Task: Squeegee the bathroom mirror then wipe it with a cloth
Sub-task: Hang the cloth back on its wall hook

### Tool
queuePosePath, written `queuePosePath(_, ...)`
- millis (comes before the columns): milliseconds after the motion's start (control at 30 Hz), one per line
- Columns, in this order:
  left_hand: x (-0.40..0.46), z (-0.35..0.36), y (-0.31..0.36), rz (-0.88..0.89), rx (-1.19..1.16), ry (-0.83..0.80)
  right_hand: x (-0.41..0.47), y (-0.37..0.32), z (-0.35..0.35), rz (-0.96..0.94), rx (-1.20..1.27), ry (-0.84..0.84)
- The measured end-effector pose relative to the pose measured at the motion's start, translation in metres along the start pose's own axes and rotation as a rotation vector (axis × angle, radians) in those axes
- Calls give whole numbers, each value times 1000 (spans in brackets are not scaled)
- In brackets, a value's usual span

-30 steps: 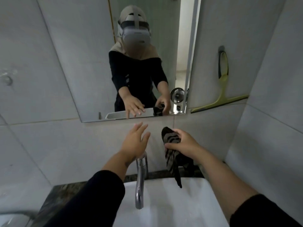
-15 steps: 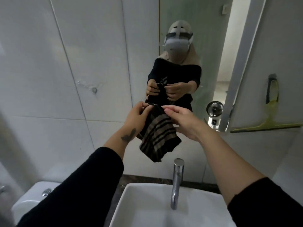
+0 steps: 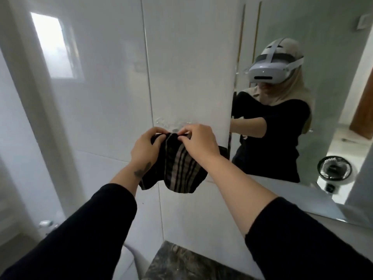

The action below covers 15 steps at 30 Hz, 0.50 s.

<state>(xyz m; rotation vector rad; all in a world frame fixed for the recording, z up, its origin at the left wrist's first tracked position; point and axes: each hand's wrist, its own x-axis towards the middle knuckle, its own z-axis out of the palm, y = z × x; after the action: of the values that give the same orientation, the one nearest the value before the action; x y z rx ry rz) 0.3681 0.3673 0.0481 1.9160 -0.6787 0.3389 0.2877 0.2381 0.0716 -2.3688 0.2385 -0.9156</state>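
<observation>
A dark cloth with beige stripes [image 3: 177, 170] hangs in front of the white tiled wall, left of the mirror [image 3: 331, 118]. My left hand [image 3: 146, 147] and my right hand [image 3: 198, 143] both pinch its top edge, close together, right beside a clear wall hook [image 3: 171, 123]. The mirror fills the right side of the view and reflects a person in a black top with a headset. The squeegee is out of view.
A small round fan [image 3: 334, 168] shows in the mirror's lower right. A dark stone counter [image 3: 181, 263] lies below, with a white curved fixture [image 3: 135, 259] beside it. A frosted glass panel [image 3: 40, 98] stands at the left.
The view has swung left, away from the sink and squeegee. My left hand joined the right on the cloth, and both carried it up and left to the wall beside the mirror.
</observation>
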Motion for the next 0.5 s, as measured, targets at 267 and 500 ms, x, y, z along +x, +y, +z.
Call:
queuePosePath(267, 52, 28, -33, 37, 250, 140, 42, 19, 52, -178, -427, 104)
queuePosePath(500, 45, 52, -55, 6, 131, 215, 27, 35, 75, 18, -311, 219)
